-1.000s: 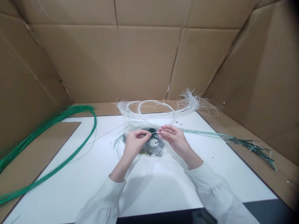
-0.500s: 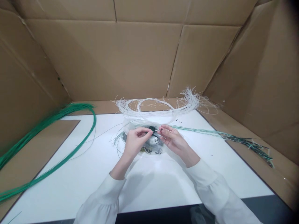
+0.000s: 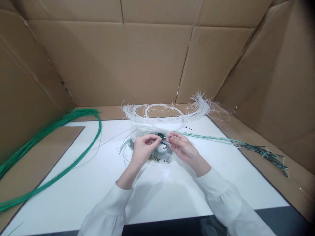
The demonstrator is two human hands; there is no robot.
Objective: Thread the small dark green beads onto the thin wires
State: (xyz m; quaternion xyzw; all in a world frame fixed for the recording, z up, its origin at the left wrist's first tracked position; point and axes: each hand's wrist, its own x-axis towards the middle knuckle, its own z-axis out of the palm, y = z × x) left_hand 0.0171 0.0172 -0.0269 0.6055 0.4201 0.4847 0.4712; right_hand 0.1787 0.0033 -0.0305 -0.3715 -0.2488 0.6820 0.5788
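My left hand (image 3: 145, 147) pinches a thin pale wire (image 3: 164, 137) between thumb and forefinger. Facing it, my right hand (image 3: 182, 147) is closed on the wire's other end, where a tiny dark piece (image 3: 169, 137) shows at the fingertips. The two hands are a short gap apart, with the wire spanning it. Beneath them lies a clear plastic bag (image 3: 162, 159) with dark printed letters and dark and white contents, partly hidden by my hands. Thin green strands (image 3: 124, 144) stick out beside the bag on the left.
A large loop of green wires (image 3: 82, 160) lies at the left. Coiled white wires (image 3: 157, 113) rest at the back. Green wires with dark threaded ends (image 3: 268, 154) extend right. Several small black pieces (image 3: 188, 127) lie behind my right hand. Cardboard walls (image 3: 152, 62) surround the white board (image 3: 98, 193).
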